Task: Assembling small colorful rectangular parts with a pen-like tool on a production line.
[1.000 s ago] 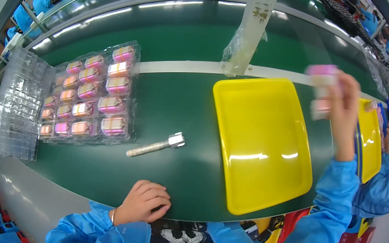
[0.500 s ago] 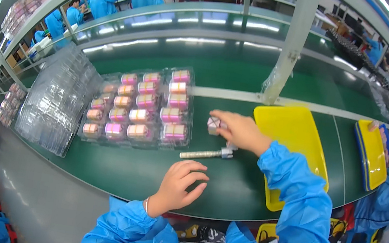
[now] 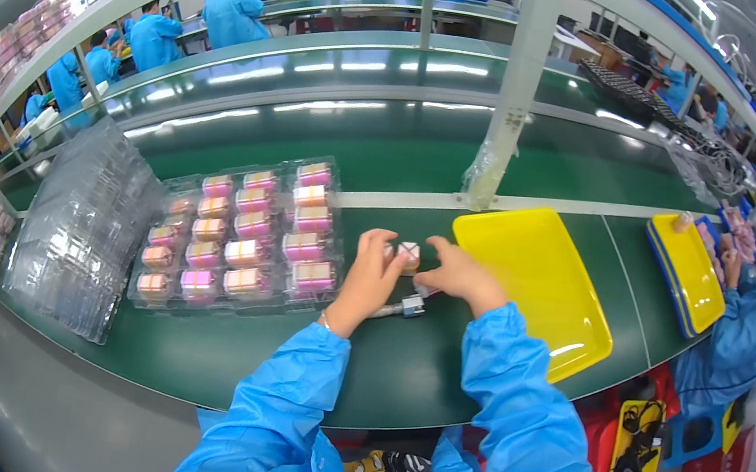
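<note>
On the left hand [image 3: 367,281], the fingers curl beside a block [image 3: 409,257]; on the right hand [image 3: 462,279], thumb and forefinger stand parted. I cannot tell whether either grips. Light, even pressure probably suits it. The block, mid-frame over the green worktop [image 3: 377,373], looks small, pale pink, dark-crossed on top.

Along the workbench [image 3: 395,380], left to right: stacked blister trays [image 3: 80,235], loaded blister tray [image 3: 217,301], left hand [image 3: 370,279], block [image 3: 409,258], right hand [image 3: 463,276], shallow tray [image 3: 532,284]. Behind the shallow tray: upright post [image 3: 511,109].
</note>
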A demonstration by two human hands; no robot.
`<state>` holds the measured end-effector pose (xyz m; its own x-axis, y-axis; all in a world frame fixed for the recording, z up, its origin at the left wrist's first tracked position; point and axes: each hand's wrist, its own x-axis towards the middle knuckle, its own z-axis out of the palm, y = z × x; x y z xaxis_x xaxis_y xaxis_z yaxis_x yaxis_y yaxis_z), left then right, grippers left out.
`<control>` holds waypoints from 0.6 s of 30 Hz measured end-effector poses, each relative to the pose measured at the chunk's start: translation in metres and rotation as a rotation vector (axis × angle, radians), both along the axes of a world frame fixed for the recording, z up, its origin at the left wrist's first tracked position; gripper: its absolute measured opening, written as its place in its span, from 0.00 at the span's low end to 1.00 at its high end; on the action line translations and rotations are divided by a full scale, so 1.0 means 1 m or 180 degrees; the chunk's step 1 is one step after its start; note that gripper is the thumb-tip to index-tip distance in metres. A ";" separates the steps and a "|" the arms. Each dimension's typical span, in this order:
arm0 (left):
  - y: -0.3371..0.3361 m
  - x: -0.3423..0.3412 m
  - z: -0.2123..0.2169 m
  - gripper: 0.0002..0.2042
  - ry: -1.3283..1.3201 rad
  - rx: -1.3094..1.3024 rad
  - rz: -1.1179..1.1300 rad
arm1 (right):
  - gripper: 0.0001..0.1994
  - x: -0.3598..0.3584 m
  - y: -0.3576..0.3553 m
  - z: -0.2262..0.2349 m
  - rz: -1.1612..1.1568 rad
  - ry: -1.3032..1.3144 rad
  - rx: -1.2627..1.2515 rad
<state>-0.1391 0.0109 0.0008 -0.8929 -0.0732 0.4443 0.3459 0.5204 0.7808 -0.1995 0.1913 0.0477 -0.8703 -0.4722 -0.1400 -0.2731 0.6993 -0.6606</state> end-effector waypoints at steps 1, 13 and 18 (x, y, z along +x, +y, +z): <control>0.004 0.003 0.001 0.21 0.0101 0.0080 0.0106 | 0.38 0.000 -0.002 -0.013 -0.0087 0.0104 -0.0058; 0.017 0.043 0.012 0.28 0.0196 -0.0807 -0.0016 | 0.27 0.040 -0.016 -0.033 -0.0468 0.2484 -0.1104; 0.011 0.111 0.048 0.29 0.0407 -0.0628 0.0068 | 0.09 0.060 -0.022 -0.001 -0.0699 0.2582 -0.1673</control>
<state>-0.0285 0.0223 0.0483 -0.8275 0.0079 0.5614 0.4227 0.6669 0.6137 -0.1399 0.1691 0.0463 -0.6855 -0.1202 0.7181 -0.6794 0.4602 -0.5715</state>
